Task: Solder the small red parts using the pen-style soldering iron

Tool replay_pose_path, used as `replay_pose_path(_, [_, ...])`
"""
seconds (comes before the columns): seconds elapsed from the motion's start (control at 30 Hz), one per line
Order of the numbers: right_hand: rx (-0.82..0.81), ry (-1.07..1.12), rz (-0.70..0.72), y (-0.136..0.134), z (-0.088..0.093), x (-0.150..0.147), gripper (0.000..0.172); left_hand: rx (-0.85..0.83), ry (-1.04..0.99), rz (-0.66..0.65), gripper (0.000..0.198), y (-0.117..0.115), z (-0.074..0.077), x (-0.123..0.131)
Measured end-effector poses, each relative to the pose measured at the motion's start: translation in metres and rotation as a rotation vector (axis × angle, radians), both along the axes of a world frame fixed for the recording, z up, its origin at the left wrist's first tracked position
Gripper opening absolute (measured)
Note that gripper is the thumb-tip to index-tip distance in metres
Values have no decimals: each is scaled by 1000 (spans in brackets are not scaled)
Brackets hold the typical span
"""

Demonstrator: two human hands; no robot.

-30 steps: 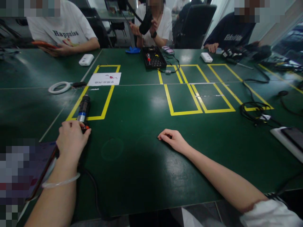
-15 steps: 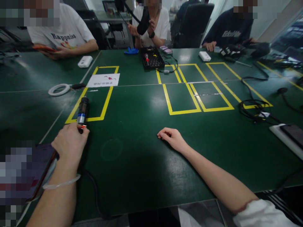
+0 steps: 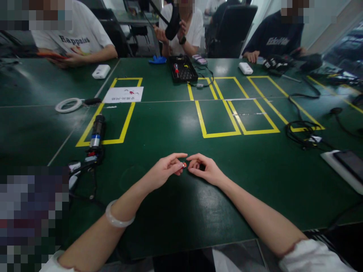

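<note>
left hand (image 3: 166,170): pinching a small red piece (image 3: 184,165) at its thumb tip | piece: between the hands, just left of the right hand (image 3: 207,170) (long axis too small to read) | right: loosely curled, grip cannot be told

Soft light glints on the wide green table (image 3: 161,122), with another table (image 3: 124,19) at eleven o'clock, a black chair (image 3: 235,32) at one, and a pale wall (image 3: 318,32) at two.
</note>
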State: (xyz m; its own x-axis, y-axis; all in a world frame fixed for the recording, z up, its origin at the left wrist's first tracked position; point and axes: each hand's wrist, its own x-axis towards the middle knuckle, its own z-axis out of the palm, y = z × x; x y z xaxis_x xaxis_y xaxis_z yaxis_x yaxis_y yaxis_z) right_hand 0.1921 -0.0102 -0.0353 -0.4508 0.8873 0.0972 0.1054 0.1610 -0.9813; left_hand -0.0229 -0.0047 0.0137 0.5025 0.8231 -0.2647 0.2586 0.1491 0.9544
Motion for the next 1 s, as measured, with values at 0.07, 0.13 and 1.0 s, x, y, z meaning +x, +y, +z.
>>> replay_pose_path(0.07, [-10, 34, 41, -3, 2, -3, 38, -60, -64, -23, 55, -2, -2, 6])
replay_pose_path(0.13, [-14, 21, 68, -5, 3, -6, 33, -93, -97, -40, 57, -3, -4, 8])
replay_pose_path(1.0, [-89, 137, -74, -9, 6, -11, 24, -107, -138, 14, 28, -6, -25, 5])
